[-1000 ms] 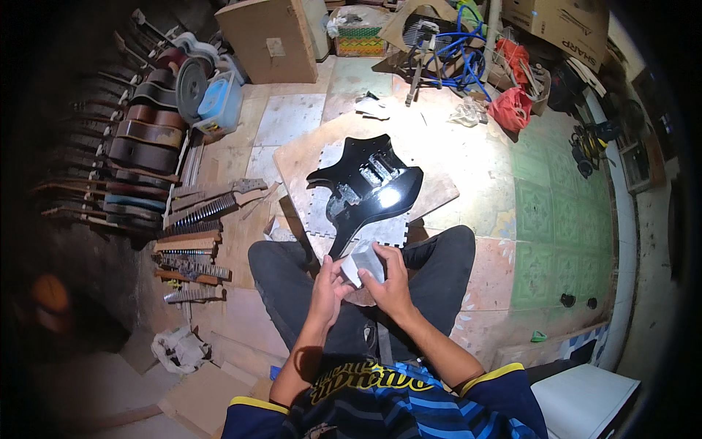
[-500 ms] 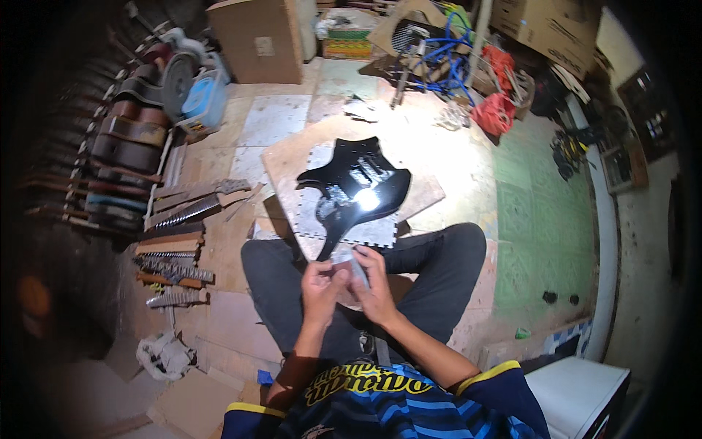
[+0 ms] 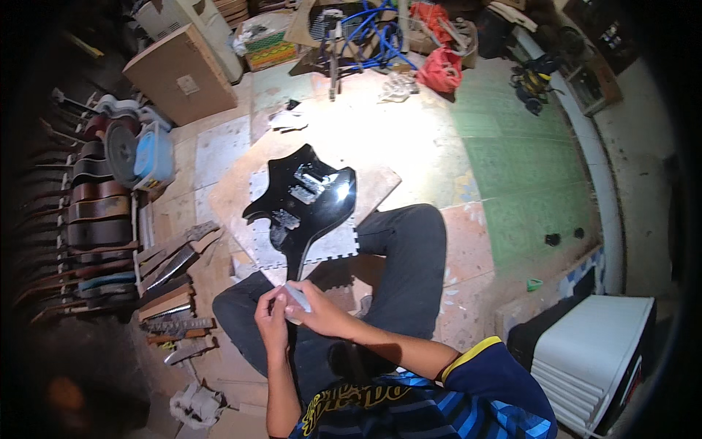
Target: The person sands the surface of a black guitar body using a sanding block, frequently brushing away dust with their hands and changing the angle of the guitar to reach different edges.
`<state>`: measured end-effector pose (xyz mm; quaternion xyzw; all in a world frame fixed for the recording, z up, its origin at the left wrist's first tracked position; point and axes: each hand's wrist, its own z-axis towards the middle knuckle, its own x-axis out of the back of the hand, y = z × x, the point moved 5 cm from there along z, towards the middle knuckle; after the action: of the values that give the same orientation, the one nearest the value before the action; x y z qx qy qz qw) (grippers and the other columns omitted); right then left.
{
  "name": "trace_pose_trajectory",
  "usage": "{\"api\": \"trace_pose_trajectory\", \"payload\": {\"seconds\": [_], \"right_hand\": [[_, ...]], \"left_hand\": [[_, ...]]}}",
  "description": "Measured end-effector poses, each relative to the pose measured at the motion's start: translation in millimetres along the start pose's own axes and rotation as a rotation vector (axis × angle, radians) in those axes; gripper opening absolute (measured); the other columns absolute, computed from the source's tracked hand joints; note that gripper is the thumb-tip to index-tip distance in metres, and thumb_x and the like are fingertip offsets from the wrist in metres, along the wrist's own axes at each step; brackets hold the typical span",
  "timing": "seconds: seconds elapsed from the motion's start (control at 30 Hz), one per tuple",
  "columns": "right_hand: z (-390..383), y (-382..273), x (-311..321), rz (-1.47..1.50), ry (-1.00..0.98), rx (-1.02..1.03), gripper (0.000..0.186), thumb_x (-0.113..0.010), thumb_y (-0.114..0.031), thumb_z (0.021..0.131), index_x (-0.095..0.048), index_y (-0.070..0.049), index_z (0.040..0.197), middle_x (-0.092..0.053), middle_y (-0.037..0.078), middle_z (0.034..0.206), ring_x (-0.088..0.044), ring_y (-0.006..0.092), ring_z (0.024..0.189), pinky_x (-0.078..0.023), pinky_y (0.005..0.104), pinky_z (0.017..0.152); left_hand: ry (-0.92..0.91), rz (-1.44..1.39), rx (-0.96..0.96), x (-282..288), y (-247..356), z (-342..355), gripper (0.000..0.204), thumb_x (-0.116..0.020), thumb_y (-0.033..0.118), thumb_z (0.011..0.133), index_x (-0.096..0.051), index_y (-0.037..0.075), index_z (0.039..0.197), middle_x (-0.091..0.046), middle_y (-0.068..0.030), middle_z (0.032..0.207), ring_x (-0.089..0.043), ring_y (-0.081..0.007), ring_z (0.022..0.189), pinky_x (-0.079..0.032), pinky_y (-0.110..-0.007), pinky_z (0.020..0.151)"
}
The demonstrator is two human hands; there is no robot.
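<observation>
Both my hands hold a small piece of sandpaper (image 3: 294, 298), reddish-brown on one face and pale grey on another, above my lap. The fingertips of my left hand (image 3: 273, 316) pinch its left edge. My right hand (image 3: 320, 313) grips it from the right, with the thumb and fingers closed on it. Just beyond my hands lies a glossy black electric guitar body (image 3: 322, 208) with routed cavities, its narrow end pointing towards me. Under it is a grey interlocking foam mat (image 3: 338, 246), which rests on a pale board (image 3: 382, 185).
Several guitar bodies (image 3: 99, 212) stand in a rack on the left. Saws and wood strips (image 3: 172, 274) lie beside my left leg. A cardboard panel (image 3: 183, 77), blue tubing (image 3: 373, 36) and a red bag (image 3: 441, 69) are at the back; a white cabinet (image 3: 592, 358) stands at right.
My view has swung right, so the guitar body and my hands appear further left. Both hands still hold the sandpaper, which is now tilted differently between them.
</observation>
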<state>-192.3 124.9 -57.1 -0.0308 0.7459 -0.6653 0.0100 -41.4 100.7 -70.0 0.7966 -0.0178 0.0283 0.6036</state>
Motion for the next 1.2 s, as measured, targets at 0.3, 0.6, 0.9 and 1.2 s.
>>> {"api": "trace_pose_trajectory", "payload": {"seconds": [0.3,0.6,0.9,1.2], "right_hand": [[27,46,19,0.349,0.047,-0.181,0.058,-0.075,-0.018,0.092,-0.046,0.000,0.139,-0.060,0.017,0.129,-0.059,0.0223,0.119,-0.048,0.0368,0.101],[34,53,55,0.972,0.156,-0.402,0.044,-0.063,-0.013,0.097,-0.048,-0.004,0.137,-0.065,0.013,0.120,-0.066,0.0208,0.105,-0.054,0.0339,0.091],[58,56,88,1.231,0.115,-0.413,0.039,-0.062,-0.025,0.103,-0.054,-0.007,0.136,-0.066,0.011,0.125,-0.067,0.0246,0.108,-0.055,0.0391,0.094],[142,56,185,-0.524,0.406,0.016,0.060,-0.074,-0.008,0.088,-0.049,-0.004,0.143,-0.059,0.021,0.127,-0.058,0.0354,0.120,-0.046,0.0443,0.104]], "left_hand": [[-0.102,0.171,-0.056,-21,5,42,0.032,-0.066,0.025,0.101,-0.071,-0.002,0.117,-0.073,-0.0098,0.107,-0.066,-0.0134,0.096,-0.052,-0.027,0.087],[-0.026,0.878,-0.121,-52,-55,89,0.068,-0.078,0.030,0.084,-0.051,0.001,0.139,-0.065,-0.0288,0.124,-0.062,-0.0429,0.119,-0.050,-0.050,0.099],[-0.053,1.064,-0.133,-80,-62,77,0.062,-0.071,0.033,0.093,-0.048,0.002,0.140,-0.065,-0.0260,0.108,-0.068,-0.0463,0.093,-0.055,-0.055,0.079],[-0.023,0.953,0.047,-92,-41,67,0.067,-0.076,0.044,0.086,-0.050,0.002,0.131,-0.059,-0.0232,0.117,-0.058,-0.0448,0.114,-0.049,-0.055,0.093]]}}
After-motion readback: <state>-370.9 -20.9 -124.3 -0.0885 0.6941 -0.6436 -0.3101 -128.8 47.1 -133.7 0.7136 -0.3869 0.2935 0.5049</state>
